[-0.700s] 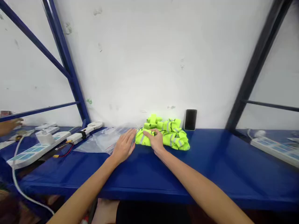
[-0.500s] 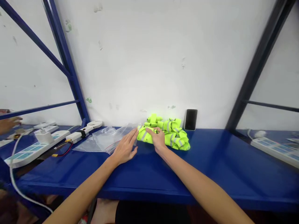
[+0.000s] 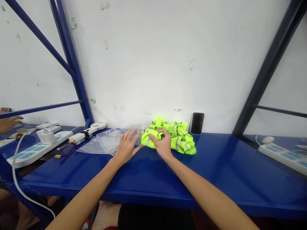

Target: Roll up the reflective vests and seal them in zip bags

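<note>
Though lumpy, roll (image 3: 147,141) in right fingers (image 3: 166,134)

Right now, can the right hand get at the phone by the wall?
Probably yes, if the right hand lets go of the yellow reflective roll it holds. The phone stands right of the other yellow rolls; nothing visible blocks its front.

A scuffed white wall (image 3: 148,57) rises behind a glossy blue table (image 3: 216,166) between dark posts (image 3: 263,67).

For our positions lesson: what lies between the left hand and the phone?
Neon-yellow rolled fabric and the right hand lie there, in the head view.
</note>
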`<state>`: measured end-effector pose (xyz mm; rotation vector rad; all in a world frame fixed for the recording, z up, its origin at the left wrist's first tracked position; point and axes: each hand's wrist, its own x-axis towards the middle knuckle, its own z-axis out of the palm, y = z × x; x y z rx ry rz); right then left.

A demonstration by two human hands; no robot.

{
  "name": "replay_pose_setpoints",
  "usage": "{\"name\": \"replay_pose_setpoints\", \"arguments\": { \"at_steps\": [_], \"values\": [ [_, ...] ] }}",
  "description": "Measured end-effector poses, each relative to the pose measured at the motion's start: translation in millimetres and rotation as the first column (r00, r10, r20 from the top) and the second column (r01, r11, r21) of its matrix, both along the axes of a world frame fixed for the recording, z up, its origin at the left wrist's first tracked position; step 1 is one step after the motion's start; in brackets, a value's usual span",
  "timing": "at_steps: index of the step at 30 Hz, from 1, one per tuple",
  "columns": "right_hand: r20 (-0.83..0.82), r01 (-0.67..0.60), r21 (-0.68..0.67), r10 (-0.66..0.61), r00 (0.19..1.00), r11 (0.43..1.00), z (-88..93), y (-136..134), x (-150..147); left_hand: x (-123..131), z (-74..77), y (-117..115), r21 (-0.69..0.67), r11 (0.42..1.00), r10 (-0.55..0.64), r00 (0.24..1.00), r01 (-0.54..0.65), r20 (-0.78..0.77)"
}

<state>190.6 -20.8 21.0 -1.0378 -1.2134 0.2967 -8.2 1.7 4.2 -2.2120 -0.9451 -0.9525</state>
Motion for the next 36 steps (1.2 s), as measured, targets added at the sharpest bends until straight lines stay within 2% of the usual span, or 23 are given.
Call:
{"name": "replay_pose_setpoints", "arguments": {
  "at_steps": [5,10,16,22,26,29,33,36],
  "values": [
    [0.066,-0.058,-0.023,0.06,0.996,0.998,3.7,-9,-3,-5,6.8,7,0.004,0.999,-0.033,0.999,0.033,0.002],
    [0.038,-0.078,-0.045,0.08,0.996,0.996,-0.3,-3,-6,-11,6.9,11,-0.045,0.997,-0.062,0.996,0.059,-0.062],
    [-0.229,-0.092,-0.151,0.056,0.972,0.984,-5.2,12,0,-7,8.2,4,-0.013,0.996,-0.087,0.996,0.087,0.003],
    [-0.399,-0.18,-0.143,0.109,0.91,0.973,-5.9,15,0,-3,8.5,-2,0.022,0.995,-0.096,0.995,0.096,0.016],
    [-0.644,-0.353,-0.156,0.176,0.745,0.922,-4.3,17,2,-3,7.2,-5,-0.008,0.998,-0.065,0.996,0.065,-0.054],
    [-0.735,-0.491,-0.14,0.242,0.633,0.86,-1.7,18,7,-4,5.9,-8,-0.002,0.999,-0.036,0.997,0.036,-0.074],
    [-0.703,-0.614,-0.186,0.333,0.629,0.767,2.4,16,11,-5,4.4,-10,0.009,1.0,-0.019,0.998,0.019,-0.056],
    [-0.688,-0.649,-0.172,0.381,0.618,0.741,4.2,14,9,-6,4.5,-10,-0.001,1.0,-0.015,0.999,0.015,-0.03]
  ]
}}
